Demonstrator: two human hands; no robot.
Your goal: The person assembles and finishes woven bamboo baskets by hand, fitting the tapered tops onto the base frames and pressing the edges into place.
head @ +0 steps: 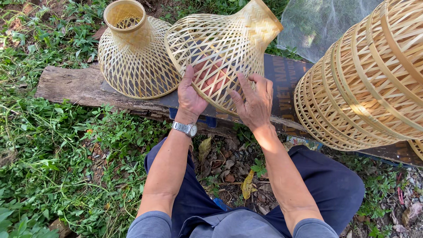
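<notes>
**Tilted Bamboo Shade Held at Its Rim, With Room to Slip**

A woven bamboo shade [220,48] lay tilted on the wooden board [66,83], its wide rim facing the person. The left hand [190,94] was clamped on that rim, fingers hooked inside the weave; the right hand [255,103] rested spread against the rim's outside, gripping nothing. Just left of the held shade stood a second shade [132,57], upright and touching it. The thin strips looked easy to crack under a hard squeeze, and a slip could knock the neighbour off the board.
</notes>
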